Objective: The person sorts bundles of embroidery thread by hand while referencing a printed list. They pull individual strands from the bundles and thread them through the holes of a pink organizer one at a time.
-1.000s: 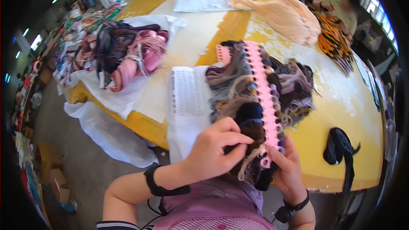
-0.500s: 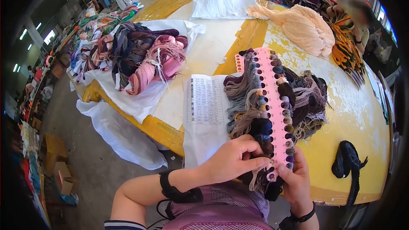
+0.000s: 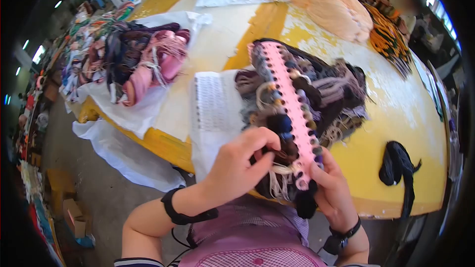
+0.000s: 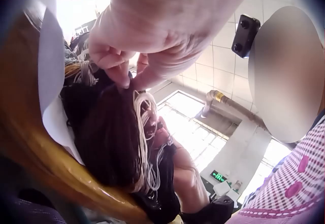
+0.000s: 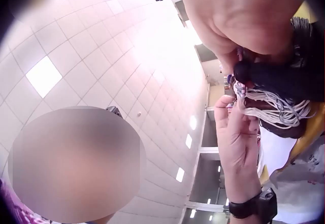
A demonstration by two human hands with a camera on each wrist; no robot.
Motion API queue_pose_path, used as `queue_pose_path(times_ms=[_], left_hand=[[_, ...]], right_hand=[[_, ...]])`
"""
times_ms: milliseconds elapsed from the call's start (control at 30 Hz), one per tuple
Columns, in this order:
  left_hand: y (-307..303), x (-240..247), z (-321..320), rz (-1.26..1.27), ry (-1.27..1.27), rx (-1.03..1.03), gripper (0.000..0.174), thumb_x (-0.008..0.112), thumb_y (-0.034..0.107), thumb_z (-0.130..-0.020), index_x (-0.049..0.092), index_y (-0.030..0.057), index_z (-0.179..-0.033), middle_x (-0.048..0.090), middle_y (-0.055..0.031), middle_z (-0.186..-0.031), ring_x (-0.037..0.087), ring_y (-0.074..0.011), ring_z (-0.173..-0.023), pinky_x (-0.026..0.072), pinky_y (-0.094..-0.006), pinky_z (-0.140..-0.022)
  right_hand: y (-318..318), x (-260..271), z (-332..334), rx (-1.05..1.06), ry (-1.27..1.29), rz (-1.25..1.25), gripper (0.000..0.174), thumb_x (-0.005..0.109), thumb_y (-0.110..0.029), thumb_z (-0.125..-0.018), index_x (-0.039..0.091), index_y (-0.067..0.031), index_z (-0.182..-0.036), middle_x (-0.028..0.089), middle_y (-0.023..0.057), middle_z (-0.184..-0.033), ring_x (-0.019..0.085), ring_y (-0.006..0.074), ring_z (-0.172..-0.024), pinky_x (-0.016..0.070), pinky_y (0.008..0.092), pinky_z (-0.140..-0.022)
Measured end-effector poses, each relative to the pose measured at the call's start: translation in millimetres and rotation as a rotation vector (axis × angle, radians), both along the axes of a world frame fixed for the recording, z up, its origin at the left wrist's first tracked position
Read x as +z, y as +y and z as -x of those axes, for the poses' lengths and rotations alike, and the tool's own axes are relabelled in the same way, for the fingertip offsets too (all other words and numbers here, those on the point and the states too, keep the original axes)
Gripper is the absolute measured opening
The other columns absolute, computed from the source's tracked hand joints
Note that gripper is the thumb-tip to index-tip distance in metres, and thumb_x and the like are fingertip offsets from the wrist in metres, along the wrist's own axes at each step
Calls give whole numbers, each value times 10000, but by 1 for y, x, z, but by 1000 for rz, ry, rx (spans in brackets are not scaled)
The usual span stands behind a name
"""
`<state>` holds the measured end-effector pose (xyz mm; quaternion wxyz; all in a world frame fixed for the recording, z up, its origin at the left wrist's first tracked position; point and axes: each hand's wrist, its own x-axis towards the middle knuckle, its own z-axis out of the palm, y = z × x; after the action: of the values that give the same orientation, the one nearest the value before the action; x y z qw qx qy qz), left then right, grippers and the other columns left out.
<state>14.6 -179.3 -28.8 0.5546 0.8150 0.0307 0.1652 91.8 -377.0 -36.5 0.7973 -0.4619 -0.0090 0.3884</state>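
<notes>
A long pink strip (image 3: 289,104) with holes along both edges carries hanks of yarn in greys, browns and black. My right hand (image 3: 331,183) grips its near end from the right, thumb on top. To the left of the strip, my left hand (image 3: 242,160) pinches dark brown yarn (image 3: 287,153) between thumb and fingers. In the left wrist view this brown yarn (image 4: 109,132) hangs below the fingertips beside a cream hank (image 4: 147,143). Black yarn (image 3: 306,205) dangles from the strip's near end. The right wrist view shows cream strands (image 5: 279,110) between the hands.
A printed sheet (image 3: 213,104) lies left of the strip on the yellow-and-white table (image 3: 396,104). Pink and dark hanks (image 3: 158,59) are piled at left. Peach yarn (image 3: 336,17) and orange-black yarn (image 3: 386,34) lie behind, with a black hank (image 3: 396,168) at right.
My left hand has drawn back leftward from the strip's edge, holding brown yarn. The cream hank now hangs spread below it. My right hand keeps its grip while the head view shifts.
</notes>
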Motion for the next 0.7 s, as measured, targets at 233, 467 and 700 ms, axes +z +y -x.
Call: queue_pose_path(times_ms=[233, 467, 700], left_hand=[[-6, 9, 14, 35, 141, -84, 134, 624, -31, -839, 714, 20, -923, 551, -65, -882, 535, -117, -695, 413, -247, -587], [-23, -14, 10, 426, 279, -173, 228, 706, 146, -890, 669, -23, -1038, 527, -10, -932, 529, -74, -763, 408, -212, -639], [-21, -27, 7, 590, 199, -237, 188, 725, 167, -877, 661, -6, -913, 481, -6, -966, 471, -50, -776, 384, -208, -657]], right_hand=[[0, -4, 0, -3, 43, -49, 353, 587, -43, -936, 496, -55, -1277, 624, 72, -1150, 619, 143, -1018, 513, 308, -875], [1, -3, 6, -42, -64, -37, 404, 623, -58, -911, 483, -57, -1290, 615, 71, -1158, 611, 158, -1029, 505, 325, -892], [1, -1, 13, -43, -134, -37, 422, 650, -61, -896, 493, -62, -1288, 612, 59, -1160, 593, 154, -1053, 483, 326, -915]])
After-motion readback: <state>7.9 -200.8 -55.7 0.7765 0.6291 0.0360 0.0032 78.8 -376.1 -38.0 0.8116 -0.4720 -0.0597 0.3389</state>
